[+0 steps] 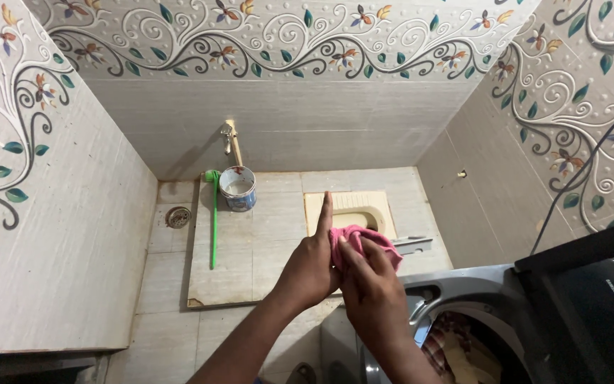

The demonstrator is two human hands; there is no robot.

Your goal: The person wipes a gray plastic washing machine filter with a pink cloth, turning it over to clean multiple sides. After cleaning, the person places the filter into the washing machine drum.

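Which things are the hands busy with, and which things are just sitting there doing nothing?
In use:
- pink cloth, held between the left hand and right hand
- washing machine, lid open, clothes inside, just below the hands

Just lying about:
- bucket under the tap
- green-handled brush
- floor drain
- squat toilet

You get soft, even light, moderately bright, with no harsh glare. The tiled walls [286,121] bow outward at the edges from wide-angle distortion. A long shadow runs along the left of the raised floor slab [250,242], and the near left corner falls dark. Your hands look slightly soft.
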